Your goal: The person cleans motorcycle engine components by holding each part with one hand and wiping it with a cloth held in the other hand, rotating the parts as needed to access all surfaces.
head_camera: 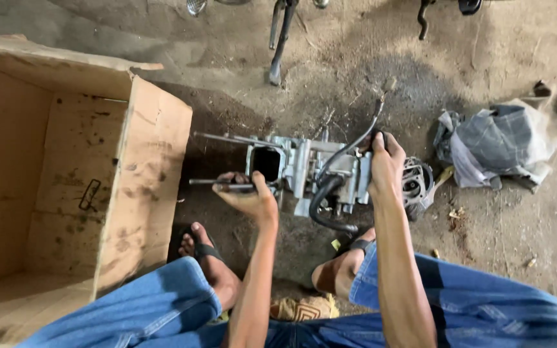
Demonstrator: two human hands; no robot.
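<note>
Engine block point(320, 174), a grey metal casing with long studs poking out toward the left, sits on the dirt floor point(510, 225) at the centre of the frame, just above the person's knees. A black rubber hose point(322, 205) loops down from its lower middle, and a thin cable point(363, 137) arcs up from its top right.

Left hand point(247, 196), left of centre, is clenched in a grip around a thin metal rod point(217, 184) that lies level and points toward the left, right beside the square opening in the casing. Right hand point(385, 166), right of centre, is closed over the upper right end of the engine block, fingers curled around the top edge where the cable comes out. Just to the right of that hand a round ribbed part point(417, 183) of the engine shows.

Both feet in dark sandals rest on the floor below the casing, and blue jeans point(478, 303) fill the bottom of the frame. A large open cardboard box point(143, 174) takes up the left side. A crumpled grey cloth point(501, 145) lies at the right, well apart from the engine.
</note>
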